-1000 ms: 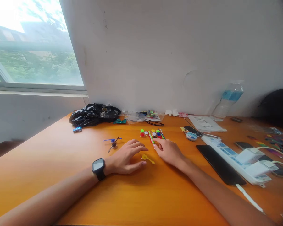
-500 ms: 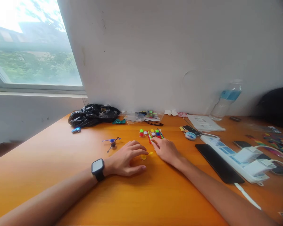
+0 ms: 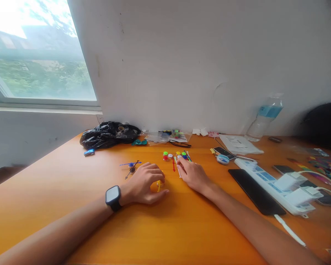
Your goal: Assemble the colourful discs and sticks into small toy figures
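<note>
My left hand [image 3: 146, 183] curves over a yellow disc with a yellow arrow-shaped stick [image 3: 159, 186], its thumb apart from the fingers. The fingertips partly hide the yellow pieces. Farther right, the closed fingers of my right hand [image 3: 193, 175] are on a white arrow-shaped stick [image 3: 179, 170]. A red arrow [image 3: 173, 164] lies just left of it. Behind are small coloured discs, among them a red disc [image 3: 165, 158] and a green disc [image 3: 184, 154], some hidden by my right hand. Beyond my left hand lie a blue arrow on a disc [image 3: 131, 165] and a black one [image 3: 132, 170].
A black plastic bag [image 3: 107, 135] and small plastic packets [image 3: 162, 136] lie along the wall. To the right are a black phone [image 3: 255, 191], a white power strip [image 3: 273, 186] with chargers, and a tilted plastic bottle [image 3: 264, 117].
My left hand has moved slightly left, and the yellow disc and arrow have shifted left beneath it. Near my right fingertips, the red arrow and white stick now lie more apart.
</note>
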`<state>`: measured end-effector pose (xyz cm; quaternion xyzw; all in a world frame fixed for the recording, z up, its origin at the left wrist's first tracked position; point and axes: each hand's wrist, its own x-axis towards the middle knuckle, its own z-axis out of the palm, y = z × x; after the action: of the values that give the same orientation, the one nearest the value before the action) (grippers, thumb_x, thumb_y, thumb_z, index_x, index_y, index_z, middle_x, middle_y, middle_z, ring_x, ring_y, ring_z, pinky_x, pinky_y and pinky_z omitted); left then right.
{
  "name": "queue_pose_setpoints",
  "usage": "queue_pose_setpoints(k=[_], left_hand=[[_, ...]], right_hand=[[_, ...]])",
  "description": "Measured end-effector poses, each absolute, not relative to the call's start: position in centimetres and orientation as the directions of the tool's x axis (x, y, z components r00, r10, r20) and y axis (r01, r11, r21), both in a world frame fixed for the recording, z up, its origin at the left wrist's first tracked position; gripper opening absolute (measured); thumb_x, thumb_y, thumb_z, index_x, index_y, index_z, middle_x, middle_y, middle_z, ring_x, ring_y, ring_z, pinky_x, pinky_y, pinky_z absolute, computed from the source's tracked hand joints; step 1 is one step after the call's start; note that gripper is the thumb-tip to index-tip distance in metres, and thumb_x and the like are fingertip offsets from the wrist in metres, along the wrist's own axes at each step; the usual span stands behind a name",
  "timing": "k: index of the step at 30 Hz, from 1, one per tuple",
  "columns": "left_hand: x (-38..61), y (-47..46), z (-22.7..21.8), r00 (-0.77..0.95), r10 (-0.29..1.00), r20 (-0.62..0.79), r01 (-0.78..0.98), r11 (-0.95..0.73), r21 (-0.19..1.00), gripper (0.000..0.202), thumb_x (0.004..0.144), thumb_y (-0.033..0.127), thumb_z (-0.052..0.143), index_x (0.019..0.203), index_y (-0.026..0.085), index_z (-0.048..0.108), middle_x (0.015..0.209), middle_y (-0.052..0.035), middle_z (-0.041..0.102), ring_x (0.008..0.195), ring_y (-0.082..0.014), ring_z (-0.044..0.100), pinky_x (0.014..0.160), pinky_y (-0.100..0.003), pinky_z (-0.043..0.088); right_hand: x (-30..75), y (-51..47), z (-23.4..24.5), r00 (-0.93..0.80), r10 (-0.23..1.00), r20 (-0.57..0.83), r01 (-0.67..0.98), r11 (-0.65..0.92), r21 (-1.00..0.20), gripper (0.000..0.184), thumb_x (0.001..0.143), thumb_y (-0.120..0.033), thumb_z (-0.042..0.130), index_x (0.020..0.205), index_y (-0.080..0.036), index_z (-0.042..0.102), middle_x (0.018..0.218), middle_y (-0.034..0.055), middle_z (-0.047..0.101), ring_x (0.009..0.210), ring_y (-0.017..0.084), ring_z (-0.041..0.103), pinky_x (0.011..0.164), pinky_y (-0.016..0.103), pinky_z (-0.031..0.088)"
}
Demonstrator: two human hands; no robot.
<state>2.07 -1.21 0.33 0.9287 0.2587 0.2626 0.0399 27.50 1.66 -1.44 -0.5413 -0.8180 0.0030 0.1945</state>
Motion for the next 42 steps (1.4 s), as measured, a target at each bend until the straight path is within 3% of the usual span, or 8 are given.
queue_pose_setpoints(k=[6, 12, 16, 19, 23, 27, 32, 42], left_hand=[[1.4, -0.5, -0.2, 0.677, 0.575, 0.460, 0.580, -0.801, 0.148, 0.007, 0.087, 0.022, 0.060, 0.083, 0.023, 0.067, 0.081, -0.0038, 0.074, 0.076, -0.0226, 0.065, 0.070, -0.036, 0.045], [0.6, 0.5, -0.6, 0.574, 0.680, 0.456, 0.686, -0.704, 0.186, 0.026, 0.080, 0.013, 0.060, 0.099, 0.025, 0.072, 0.093, -0.0055, 0.077, 0.084, -0.0264, 0.068, 0.076, -0.041, 0.052], [0.2, 1.2, -0.8, 0.510, 0.734, 0.449, 0.755, -0.632, 0.176, 0.042, 0.069, 0.000, 0.054, 0.097, 0.024, 0.074, 0.095, -0.0066, 0.076, 0.093, -0.0297, 0.066, 0.080, -0.045, 0.052], [0.2, 1.2, -0.8, 0.521, 0.717, 0.463, 0.737, -0.652, 0.180, 0.048, 0.069, -0.005, 0.050, 0.099, 0.024, 0.074, 0.103, -0.0072, 0.076, 0.101, -0.0303, 0.064, 0.086, -0.047, 0.053], [0.9, 0.3, -0.5, 0.634, 0.618, 0.466, 0.578, -0.778, 0.246, 0.038, 0.086, 0.003, 0.051, 0.110, 0.023, 0.072, 0.109, -0.0083, 0.074, 0.107, -0.0277, 0.063, 0.091, -0.044, 0.055], [1.7, -0.6, -0.2, 0.779, 0.500, 0.379, 0.381, -0.856, 0.349, 0.032, 0.100, 0.016, 0.050, 0.126, 0.025, 0.065, 0.121, -0.0080, 0.071, 0.114, -0.0237, 0.065, 0.100, -0.039, 0.054], [1.6, -0.2, -1.1, 0.709, 0.587, 0.390, 0.461, -0.805, 0.375, 0.031, 0.105, 0.032, 0.053, 0.134, 0.024, 0.060, 0.140, -0.0121, 0.063, 0.132, -0.0271, 0.057, 0.114, -0.046, 0.048], [1.1, 0.4, -1.6, 0.677, 0.614, 0.405, 0.526, -0.789, 0.318, 0.033, 0.105, 0.035, 0.053, 0.136, 0.025, 0.057, 0.140, -0.0134, 0.062, 0.131, -0.0294, 0.056, 0.114, -0.051, 0.047]], right_hand=[[27.7, 1.5, -1.0, -0.368, 0.768, 0.524, 0.768, 0.569, -0.294, 0.013, 0.105, -0.020, 0.042, 0.100, -0.023, 0.053, 0.105, 0.0074, 0.064, 0.095, 0.023, 0.062, 0.083, 0.032, 0.045], [28.1, 1.5, -0.1, -0.444, 0.664, 0.602, 0.683, 0.685, -0.252, 0.014, 0.105, -0.018, 0.040, 0.101, -0.024, 0.053, 0.122, 0.0126, 0.063, 0.126, 0.029, 0.053, 0.107, 0.046, 0.042], [28.0, 1.2, 0.2, -0.472, 0.673, 0.570, 0.664, 0.697, -0.272, 0.014, 0.106, -0.019, 0.038, 0.101, -0.024, 0.050, 0.118, 0.0109, 0.065, 0.120, 0.027, 0.056, 0.103, 0.043, 0.043], [27.9, 1.1, 0.0, -0.445, 0.730, 0.519, 0.705, 0.643, -0.299, 0.014, 0.107, -0.023, 0.036, 0.099, -0.024, 0.048, 0.101, 0.0078, 0.065, 0.098, 0.025, 0.061, 0.091, 0.039, 0.045], [28.1, 1.4, -0.6, -0.338, 0.818, 0.465, 0.738, 0.538, -0.409, 0.015, 0.109, -0.030, 0.033, 0.103, -0.024, 0.046, 0.093, 0.0057, 0.063, 0.083, 0.023, 0.060, 0.077, 0.034, 0.046], [28.4, 1.9, -1.1, -0.239, 0.843, 0.482, 0.722, 0.486, -0.493, 0.014, 0.105, -0.024, 0.034, 0.107, -0.023, 0.048, 0.097, 0.0068, 0.065, 0.083, 0.023, 0.063, 0.076, 0.033, 0.047], [28.7, 2.6, -1.5, -0.291, 0.786, 0.546, 0.678, 0.572, -0.461, 0.022, 0.098, -0.013, 0.036, 0.096, -0.022, 0.056, 0.099, 0.0089, 0.065, 0.091, 0.023, 0.064, 0.084, 0.034, 0.051], [28.4, 2.8, -1.9, -0.349, 0.765, 0.542, 0.652, 0.613, -0.446, 0.030, 0.100, -0.012, 0.040, 0.103, -0.020, 0.069, 0.108, 0.0110, 0.070, 0.101, 0.024, 0.067, 0.094, 0.038, 0.054]])
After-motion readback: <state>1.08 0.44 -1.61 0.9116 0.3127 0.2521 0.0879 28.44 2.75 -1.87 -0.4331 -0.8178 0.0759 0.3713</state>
